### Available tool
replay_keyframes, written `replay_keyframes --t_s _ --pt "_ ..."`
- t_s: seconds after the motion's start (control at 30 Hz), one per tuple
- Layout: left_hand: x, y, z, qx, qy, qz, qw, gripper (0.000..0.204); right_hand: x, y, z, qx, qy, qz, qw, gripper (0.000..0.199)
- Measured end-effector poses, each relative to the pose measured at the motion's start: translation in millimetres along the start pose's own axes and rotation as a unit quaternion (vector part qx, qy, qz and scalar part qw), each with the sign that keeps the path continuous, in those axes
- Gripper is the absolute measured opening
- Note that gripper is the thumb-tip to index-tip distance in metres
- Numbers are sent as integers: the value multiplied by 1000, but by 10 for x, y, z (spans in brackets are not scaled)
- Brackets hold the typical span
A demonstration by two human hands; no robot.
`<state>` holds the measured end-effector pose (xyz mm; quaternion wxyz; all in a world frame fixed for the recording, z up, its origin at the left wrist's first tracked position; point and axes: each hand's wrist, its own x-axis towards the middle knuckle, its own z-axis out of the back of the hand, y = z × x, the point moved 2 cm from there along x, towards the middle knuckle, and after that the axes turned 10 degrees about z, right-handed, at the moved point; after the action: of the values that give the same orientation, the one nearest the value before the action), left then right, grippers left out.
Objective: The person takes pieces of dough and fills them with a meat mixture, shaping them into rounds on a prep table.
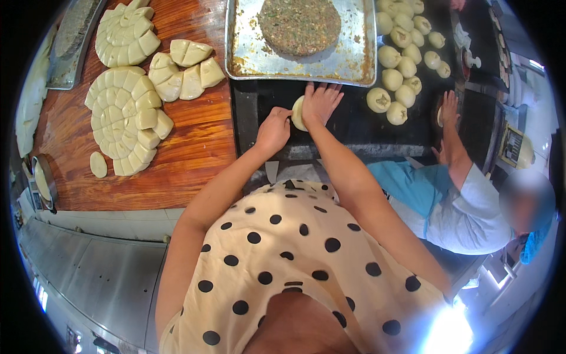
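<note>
Dough disc [298, 115] lies on the black worktop [253, 109], between the two hands and in front of the wearer's body. Left hand [274, 131] at its left: fingers curled, tips touching the near-side rim; cannot tell whether they pinch it. Right hand [319, 106] flat, fingers spread and pointing away from the body, palm over the disc's right part. Hands close, not touching each other. Right hand nearer, being on top of it. Visible part of the disc is longer away from the body than across; true long axis hidden under the palm.

Surface, left to right: round tin [52, 184] at the wooden table's [194, 156] left edge; small oval piece [98, 164]; cut dough [121, 115] in large scored rounds. Wood meets worktop just left of the left hand. Beyond the hands, a metal tray [247, 69] bearing a speckled mound [299, 25]; right fingertips very near its rim. Right of that, clustered dough balls [391, 79], well apart from the disc. Far right, a co-worker's hand [450, 109] on the dark surface.
</note>
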<state>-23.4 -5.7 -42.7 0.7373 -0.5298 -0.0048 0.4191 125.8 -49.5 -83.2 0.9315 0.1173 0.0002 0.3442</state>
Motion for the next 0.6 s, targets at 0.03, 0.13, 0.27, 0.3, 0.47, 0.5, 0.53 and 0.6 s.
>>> replay_keyframes --t_s 0.03,0.13,0.27,0.3,0.47,0.5,0.53,0.6 --pt "20 65 4 -14 -9 -7 1000 29 -11 14 -19 30 -19 -17 999 74" --pt "30 167 -27 -76 5 22 997 31 -67 236 -8 -27 -46 -22 998 71" --pt "-28 233 -61 -112 17 33 993 36 -68 323 102 -39 -29 -4 999 68" --pt "-7 218 -24 -125 23 34 991 36 -82 298 109 -22 -19 -9 1000 68" --pt "-43 -69 137 148 33 -162 975 60 -232 -206 169 124 8 63 990 63" --pt "-19 -101 130 214 43 -218 951 67 -264 -257 203 145 5 78 986 63" --pt "-8 -54 59 289 85 -231 925 81 -299 -258 183 117 -31 52 991 64" --pt "-67 -25 13 296 83 -235 922 85 -337 -181 93 66 -56 30 996 64"
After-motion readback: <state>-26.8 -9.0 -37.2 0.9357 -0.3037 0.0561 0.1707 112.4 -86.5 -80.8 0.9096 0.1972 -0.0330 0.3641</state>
